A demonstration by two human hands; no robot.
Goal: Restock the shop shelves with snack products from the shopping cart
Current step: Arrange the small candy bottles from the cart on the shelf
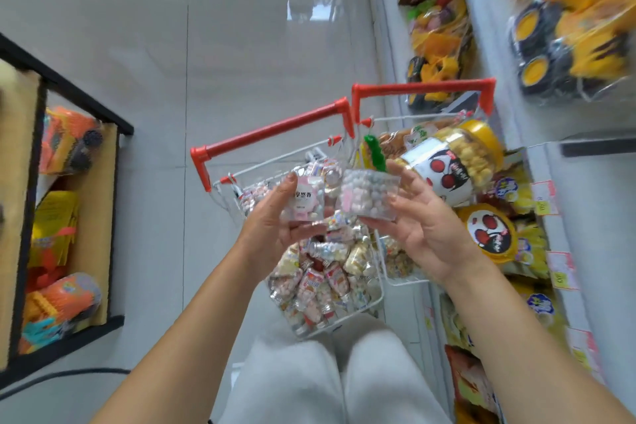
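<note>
Knees in white trousers are sitting right at the bottom of the view, so the person is crouching or sitting over the cart, which is packed with little clear snack packs. Both hands are busy. The left hand is pinching a pack with a pink label between thumb and fingertips, and the right hand is gripping a pack of pastel balls by its edges the same way. Both packs are hovering just above the cart, not on the shelf at the right yet. That shelf is already looking pretty full of yellow bags and price tags.

What I'd be worrying about: these are fingertip grips on slick plastic, so a quick swing to the right is probably asking for a pack to slip and drop to the floor. With both hands full, nothing is steadying the cart either, so a knee bump could shove it away. The second cart is sitting between the hands and the shelf, with a big jar lying tilted on top, and a right arm reaching across could knock it off. Jamming packs into a crowded row could also tip the bags already there.
</note>
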